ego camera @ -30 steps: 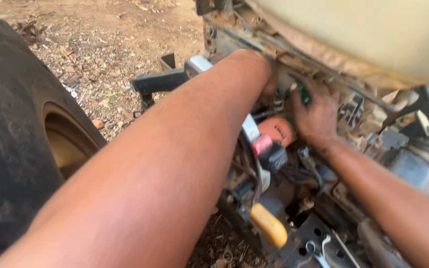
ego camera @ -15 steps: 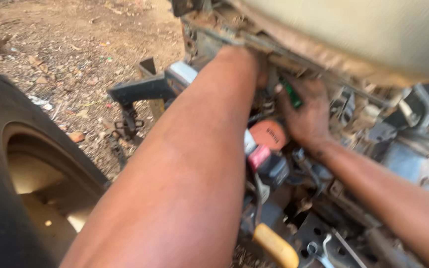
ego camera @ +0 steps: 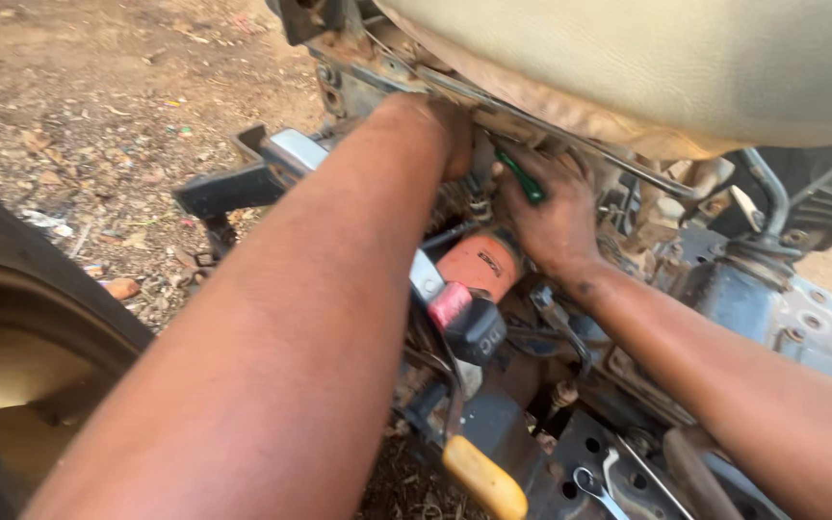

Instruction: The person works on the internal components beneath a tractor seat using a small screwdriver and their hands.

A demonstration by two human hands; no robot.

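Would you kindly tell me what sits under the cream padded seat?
Under the cream padded seat runs a rusty metal frame. Both hands, left hand and right hand, reach beneath it; the right grips a green-handled tool. Its tip and the fastening are covered.

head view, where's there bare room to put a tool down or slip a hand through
Bare dirt ground lies free between the big tyre and the black bracket. The grey perforated plate at right is also bare. It is crowded under the cream seat, where the left hand, the right hand with a green-handled tool, and the orange filter pack together.
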